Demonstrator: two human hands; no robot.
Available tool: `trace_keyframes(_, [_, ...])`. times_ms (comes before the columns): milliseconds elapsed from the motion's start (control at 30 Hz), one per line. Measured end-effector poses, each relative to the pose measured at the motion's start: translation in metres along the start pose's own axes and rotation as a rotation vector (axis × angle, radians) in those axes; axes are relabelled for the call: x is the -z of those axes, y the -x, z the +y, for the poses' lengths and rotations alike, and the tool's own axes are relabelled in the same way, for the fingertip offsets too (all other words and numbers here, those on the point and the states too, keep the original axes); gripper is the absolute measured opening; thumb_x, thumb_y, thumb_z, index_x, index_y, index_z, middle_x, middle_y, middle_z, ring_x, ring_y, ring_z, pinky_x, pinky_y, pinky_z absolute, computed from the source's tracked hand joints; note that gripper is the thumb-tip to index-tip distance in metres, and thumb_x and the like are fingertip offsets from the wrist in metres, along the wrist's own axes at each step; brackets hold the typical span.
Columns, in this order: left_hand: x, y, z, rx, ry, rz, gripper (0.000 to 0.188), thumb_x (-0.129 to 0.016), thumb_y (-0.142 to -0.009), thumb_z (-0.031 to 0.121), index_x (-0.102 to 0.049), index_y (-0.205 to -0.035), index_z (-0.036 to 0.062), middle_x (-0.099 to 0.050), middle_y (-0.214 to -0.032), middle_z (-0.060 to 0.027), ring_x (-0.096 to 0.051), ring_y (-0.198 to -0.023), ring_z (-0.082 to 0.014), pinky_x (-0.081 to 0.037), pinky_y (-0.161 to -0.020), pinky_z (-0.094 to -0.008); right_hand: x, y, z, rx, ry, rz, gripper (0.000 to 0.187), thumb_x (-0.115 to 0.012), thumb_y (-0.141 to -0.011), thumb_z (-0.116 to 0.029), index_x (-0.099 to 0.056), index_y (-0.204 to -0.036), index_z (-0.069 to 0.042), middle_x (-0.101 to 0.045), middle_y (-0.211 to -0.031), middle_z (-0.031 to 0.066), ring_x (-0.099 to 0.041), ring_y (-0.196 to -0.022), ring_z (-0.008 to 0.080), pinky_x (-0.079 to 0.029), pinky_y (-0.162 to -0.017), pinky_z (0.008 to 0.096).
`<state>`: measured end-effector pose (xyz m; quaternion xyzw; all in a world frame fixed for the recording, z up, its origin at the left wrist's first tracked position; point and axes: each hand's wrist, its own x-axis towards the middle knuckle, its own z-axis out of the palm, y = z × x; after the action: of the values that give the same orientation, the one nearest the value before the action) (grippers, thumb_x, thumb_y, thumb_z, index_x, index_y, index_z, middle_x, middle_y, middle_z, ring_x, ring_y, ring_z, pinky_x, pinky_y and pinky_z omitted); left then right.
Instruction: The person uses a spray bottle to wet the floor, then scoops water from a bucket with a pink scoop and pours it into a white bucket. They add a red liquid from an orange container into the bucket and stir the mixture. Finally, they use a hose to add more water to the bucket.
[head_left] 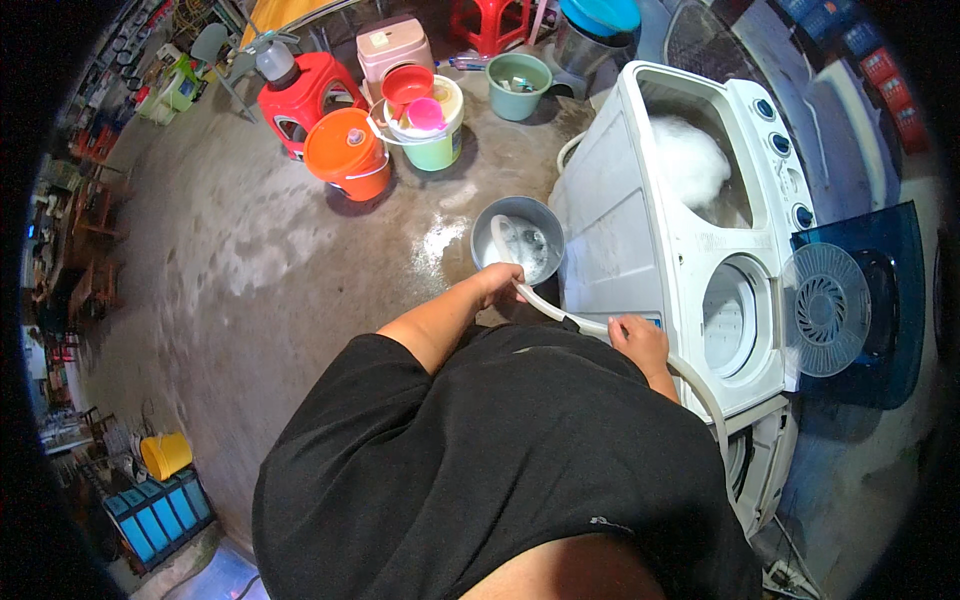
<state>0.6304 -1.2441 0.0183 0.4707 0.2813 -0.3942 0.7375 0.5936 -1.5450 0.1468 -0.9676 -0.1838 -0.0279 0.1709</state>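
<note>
My left hand is closed round a pale flexible hose at the near rim of a grey bucket. The hose end curves down into the bucket, where foamy liquid shows. Further along, my right hand has its fingers curled on the same hose, beside a white twin-tub washing machine. Past that hand, the hose bends down along the machine's near end. White foam heaps up in the larger tub. The smaller spin tub stands uncovered, its dark blue lid swung out to the right.
An orange lidded bucket, a pale green bucket with scoops, a red detergent jug and a green basin stand ahead. The concrete floor has wet patches. A yellow bucket lies at lower left.
</note>
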Motion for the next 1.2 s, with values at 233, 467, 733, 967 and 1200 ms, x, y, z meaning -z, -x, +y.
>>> trace_keyframes(233, [-0.001, 0.007, 0.002, 0.03, -0.059, 0.011, 0.029, -0.053, -0.079, 0.023, -0.068, -0.091, 0.0016, -0.071, -0.083, -0.0092, -0.063, -0.062, -0.0145, -0.039, -0.051, -0.0253, 0.002, -0.001, -0.001, -0.01, 0.012, -0.015, 0.029, -0.063, -0.087, -0.033, -0.067, -0.068, -0.01, -0.065, -0.067, 0.0083, -0.063, -0.06, 0.0315, -0.049, -0.055, 0.0432])
trace_keyframes(467, [-0.002, 0.01, 0.004, 0.008, -0.037, -0.001, 0.026, -0.054, -0.079, 0.02, -0.064, -0.091, -0.0008, -0.07, -0.086, -0.0131, -0.065, -0.066, -0.0171, -0.042, -0.053, -0.0268, 0.001, 0.0, 0.0, -0.001, 0.045, -0.009, 0.032, -0.061, -0.088, -0.034, -0.066, -0.068, -0.009, -0.064, -0.067, 0.0096, -0.062, -0.059, 0.0319, -0.048, -0.052, 0.0428])
trace_keyframes(733, [0.0, 0.009, 0.004, 0.026, -0.002, -0.005, 0.023, -0.053, -0.08, 0.018, -0.062, -0.092, 0.001, -0.07, -0.09, -0.01, -0.066, -0.068, -0.0174, -0.043, -0.055, -0.0271, -0.001, 0.0, 0.0, 0.01, 0.051, 0.024, 0.034, -0.06, -0.089, -0.034, -0.062, -0.064, -0.01, -0.064, -0.065, 0.0088, -0.062, -0.058, 0.032, -0.049, -0.052, 0.0445])
trace_keyframes(967, [-0.001, 0.01, 0.007, 0.034, -0.024, 0.009, 0.026, -0.052, -0.082, 0.02, -0.062, -0.095, 0.0001, -0.069, -0.086, -0.0104, -0.065, -0.068, -0.017, -0.045, -0.056, -0.0276, 0.003, 0.0, -0.003, -0.01, 0.051, 0.022, 0.031, -0.06, -0.088, -0.032, -0.065, -0.066, -0.011, -0.065, -0.066, 0.0088, -0.062, -0.058, 0.0317, -0.05, -0.053, 0.0446])
trace_keyframes(1200, [0.015, 0.0, -0.005, -0.079, -0.035, -0.06, 0.033, -0.048, -0.089, 0.022, -0.051, -0.112, -0.0006, -0.061, -0.105, -0.0162, -0.063, -0.087, -0.0268, -0.053, -0.076, -0.0377, -0.003, 0.002, 0.004, -0.042, -0.027, -0.048, 0.038, -0.056, -0.09, -0.037, -0.066, -0.067, -0.008, -0.067, -0.07, 0.0124, -0.065, -0.064, 0.033, -0.051, -0.06, 0.0474])
